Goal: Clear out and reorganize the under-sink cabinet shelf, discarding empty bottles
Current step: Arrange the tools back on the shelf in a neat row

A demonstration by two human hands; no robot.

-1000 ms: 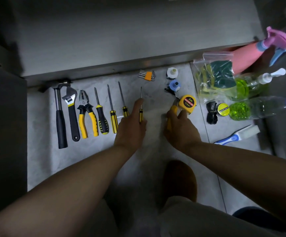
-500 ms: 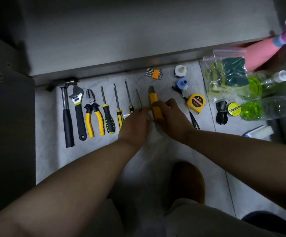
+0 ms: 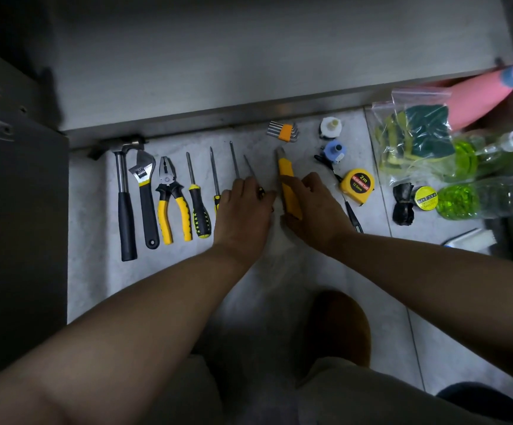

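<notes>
On the tiled floor (image 3: pixel 95 286), below the front edge of the grey cabinet shelf (image 3: pixel 249 72), tools lie in a row with their handles toward the person. Farthest left is a hammer (image 3: pixel 124 204), then an adjustable wrench (image 3: pixel 146 197), yellow-handled pliers (image 3: pixel 170 197) and a black-and-yellow screwdriver (image 3: pixel 198 210). Three thinner screwdrivers (image 3: pixel 234 159) follow.

The left hand (image 3: pixel 243 210) lies over the handles of these thinner ones with its fingers bent down. Whether its grip is clamped on one of them cannot be told.

Just beside it, the right hand (image 3: pixel 313 210) has its grip clamped on a yellow utility knife (image 3: pixel 289 185). The thumb is on one side of the handle and the fingers on the other, and the blade end points toward the shelf.

Near the shelf edge lie an orange-clipped hex key set (image 3: pixel 284 132), a white cap (image 3: pixel 330 127) and a blue cap (image 3: pixel 334 150). A yellow tape measure (image 3: pixel 358 183) marked 2m sits right of the right hand, with a thin black-handled tool (image 3: pixel 353 217) below it.

Further right are a clear zip bag (image 3: pixel 414 136) of green and yellow sponges, a black bundle (image 3: pixel 404 204) touching a tape roll (image 3: pixel 425 198), and a white brush (image 3: pixel 470 239).

At the far right a pink spray bottle (image 3: pixel 476 99) lies by the shelf end. Two clear bottles (image 3: pixel 488 197) holding a little green liquid lie on their sides.
</notes>
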